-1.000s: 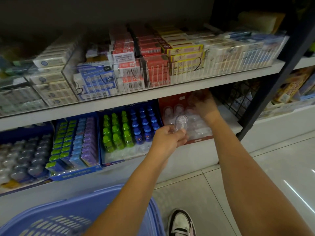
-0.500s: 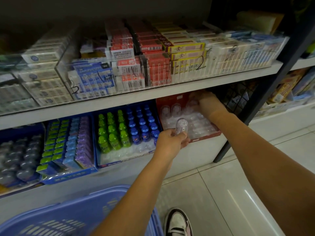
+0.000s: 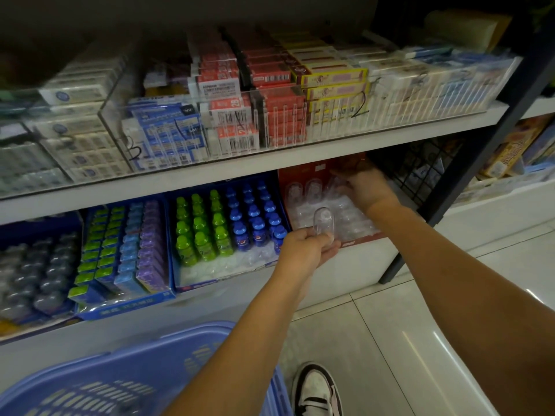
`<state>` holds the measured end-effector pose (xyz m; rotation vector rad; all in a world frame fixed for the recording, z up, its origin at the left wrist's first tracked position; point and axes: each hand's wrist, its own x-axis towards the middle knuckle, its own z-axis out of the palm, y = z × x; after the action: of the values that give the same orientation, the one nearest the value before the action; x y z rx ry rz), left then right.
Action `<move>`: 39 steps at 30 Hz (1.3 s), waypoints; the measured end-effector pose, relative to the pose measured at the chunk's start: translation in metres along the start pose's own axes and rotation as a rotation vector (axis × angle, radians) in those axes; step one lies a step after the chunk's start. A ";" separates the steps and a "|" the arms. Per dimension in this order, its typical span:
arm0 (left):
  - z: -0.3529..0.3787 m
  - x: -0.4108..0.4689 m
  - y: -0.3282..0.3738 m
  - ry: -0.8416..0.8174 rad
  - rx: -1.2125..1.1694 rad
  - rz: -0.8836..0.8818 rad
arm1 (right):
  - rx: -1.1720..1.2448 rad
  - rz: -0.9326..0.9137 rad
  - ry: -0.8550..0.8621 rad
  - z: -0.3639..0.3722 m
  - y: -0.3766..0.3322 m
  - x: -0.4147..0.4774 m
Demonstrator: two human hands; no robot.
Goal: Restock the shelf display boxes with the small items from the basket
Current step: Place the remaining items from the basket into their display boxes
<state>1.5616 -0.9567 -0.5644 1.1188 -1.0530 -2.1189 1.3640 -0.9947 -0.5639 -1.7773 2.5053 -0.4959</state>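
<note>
From the head camera, your left hand (image 3: pixel 309 250) sits in front of the lower shelf, fingers curled, pinching a small clear capsule (image 3: pixel 322 220) by its lower end so that it stands upright above your knuckles. It is just at the front edge of the red display box (image 3: pixel 300 178), over the rows of clear items already lying in it. Your right hand (image 3: pixel 365 184) reaches deep into the back of that same red box, under the upper shelf (image 3: pixel 270 163) — its fingers are in shadow and blurred, so you cannot tell whether they grip anything or only touch. Just to the left of the red box, a blue display box (image 3: pixel 180 283) holds green and blue little bottles in rows. The blue basket (image 3: pixel 144 355) is low in the view beneath your left forearm, near a white shoe (image 3: pixel 315 388) on the tiled floor.
</note>
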 end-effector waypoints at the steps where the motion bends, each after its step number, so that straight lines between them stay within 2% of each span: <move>1: 0.001 0.001 0.000 0.009 0.013 0.003 | -0.010 -0.012 0.002 0.000 0.000 0.001; 6: 0.002 0.006 -0.002 0.045 0.026 0.013 | -0.019 -0.099 -0.001 0.008 -0.008 0.001; 14: 0.002 0.007 -0.002 0.044 -0.061 0.010 | -0.082 -0.063 0.045 0.005 -0.022 -0.011; 16: 0.005 0.008 -0.001 0.040 -0.077 0.044 | -0.008 0.023 0.117 -0.002 -0.025 -0.016; 18: 0.010 0.011 0.000 0.054 -0.040 0.100 | 0.287 0.192 0.208 -0.015 -0.028 -0.022; 19: 0.014 0.014 0.001 0.081 0.023 0.138 | 0.528 0.274 0.194 -0.023 -0.031 -0.027; 20: 0.018 0.016 0.001 0.114 0.110 0.185 | 0.760 0.316 0.102 -0.030 -0.035 -0.033; 21: 0.023 0.018 0.003 0.142 0.195 0.233 | 0.902 0.318 -0.024 -0.035 -0.040 -0.039; 22: 0.027 0.019 0.004 0.160 0.257 0.277 | 0.946 0.302 -0.125 -0.038 -0.042 -0.043; 24: 0.034 0.021 0.004 0.159 0.353 0.339 | 0.926 0.307 -0.154 -0.043 -0.042 -0.044; 27: 0.034 0.025 0.002 0.091 0.677 0.414 | 0.762 0.418 0.020 -0.044 -0.026 -0.029; 30: 0.020 0.029 -0.012 -0.009 1.249 0.529 | 0.445 0.412 0.308 -0.037 -0.008 -0.014; 32: 0.012 0.033 -0.021 -0.054 1.566 0.605 | 0.408 0.338 0.341 -0.026 0.000 -0.007; 34: 0.008 0.037 -0.028 -0.019 1.680 0.629 | 0.542 0.309 0.315 -0.012 0.006 -0.001; 39: 0.016 0.043 -0.035 0.057 1.663 0.617 | 0.762 0.290 0.312 0.005 0.010 0.009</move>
<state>1.5224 -0.9622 -0.6065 1.0853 -2.7397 -0.3915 1.3529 -1.0009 -0.5697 -1.0929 2.1948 -1.5320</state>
